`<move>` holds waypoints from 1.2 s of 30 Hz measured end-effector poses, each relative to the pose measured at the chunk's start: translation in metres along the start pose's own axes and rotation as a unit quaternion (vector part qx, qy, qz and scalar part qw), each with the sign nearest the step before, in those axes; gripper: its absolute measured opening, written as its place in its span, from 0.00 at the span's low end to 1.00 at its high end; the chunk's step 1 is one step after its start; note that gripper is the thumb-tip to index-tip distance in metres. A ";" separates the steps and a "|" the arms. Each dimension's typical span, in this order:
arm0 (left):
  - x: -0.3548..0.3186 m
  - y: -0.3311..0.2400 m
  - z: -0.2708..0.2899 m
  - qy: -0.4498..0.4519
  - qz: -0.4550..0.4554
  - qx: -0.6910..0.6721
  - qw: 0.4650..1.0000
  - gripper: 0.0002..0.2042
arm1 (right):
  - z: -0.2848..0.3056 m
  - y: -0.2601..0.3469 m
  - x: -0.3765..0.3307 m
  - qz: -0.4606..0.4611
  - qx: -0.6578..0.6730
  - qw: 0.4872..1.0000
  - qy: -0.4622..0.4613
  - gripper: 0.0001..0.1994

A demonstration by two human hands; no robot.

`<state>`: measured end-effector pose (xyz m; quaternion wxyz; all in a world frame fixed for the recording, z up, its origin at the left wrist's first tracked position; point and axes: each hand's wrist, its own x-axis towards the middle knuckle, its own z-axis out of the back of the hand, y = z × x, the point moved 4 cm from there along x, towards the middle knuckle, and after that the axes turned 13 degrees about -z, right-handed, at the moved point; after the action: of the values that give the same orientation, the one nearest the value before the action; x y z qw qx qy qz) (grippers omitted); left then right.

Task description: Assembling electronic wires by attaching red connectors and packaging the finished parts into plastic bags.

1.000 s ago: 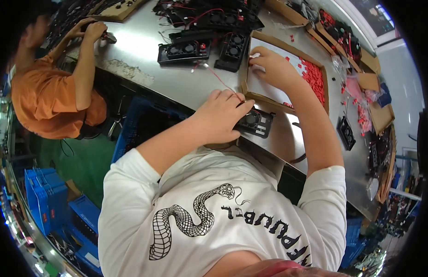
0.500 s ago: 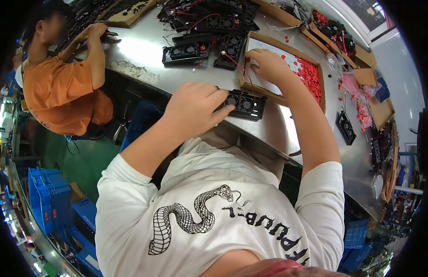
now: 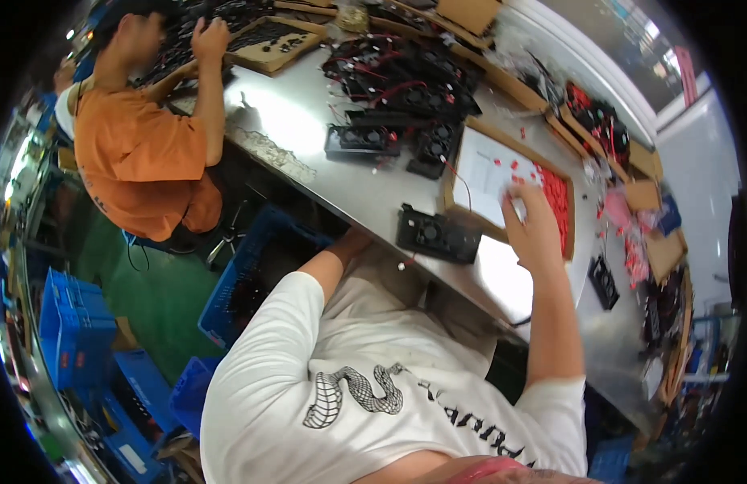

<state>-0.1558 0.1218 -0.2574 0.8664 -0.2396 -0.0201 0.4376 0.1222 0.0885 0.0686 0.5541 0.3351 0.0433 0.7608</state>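
Note:
A black fan unit (image 3: 438,234) with a wire ending in a small white connector lies near the table's front edge, with neither hand on it. My right hand (image 3: 533,230) hovers over the shallow cardboard box (image 3: 568,250), fingers drawn toward a pinch. Motion blurs the fingertips, and what they hold, if anything, cannot be made out. Small red pieces (image 3: 557,194) fill the box's right side, and a few more lie on the white sheet (image 3: 480,173). My left hand (image 3: 354,242) is down below the table edge beside a blue crate (image 3: 220,302); its fingers are hidden.
A heap of black fan units (image 3: 397,77) with red wires covers the table's back. Another fan unit (image 3: 605,282) lies at the right. Cardboard trays (image 3: 571,133) line the far edge. A person in orange (image 3: 139,153) works at the left, near an open tray (image 3: 276,48).
My left hand has let go of the fan unit and dropped below the table edge. The unit now lies turned over. My right hand has moved from the box's left edge toward the red pieces.

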 end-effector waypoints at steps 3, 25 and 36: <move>0.002 0.007 -0.008 -0.059 -0.018 -0.023 0.998 0.23 | 0.009 0.014 -0.085 -0.121 0.108 0.986 -0.023 0.06; 0.007 -0.004 -0.024 -0.057 0.018 -0.226 0.972 0.26 | -0.031 -0.004 -0.164 -0.088 0.158 0.983 -0.030 0.12; -0.012 -0.004 0.021 0.126 0.235 -0.259 0.929 0.25 | -0.024 -0.007 -0.164 -0.087 0.197 0.977 -0.012 0.11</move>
<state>-0.1652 0.1187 -0.2352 0.6424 -0.5062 0.0331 0.5744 0.1410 -0.0441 -0.0287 0.5418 0.4413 0.2147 0.6823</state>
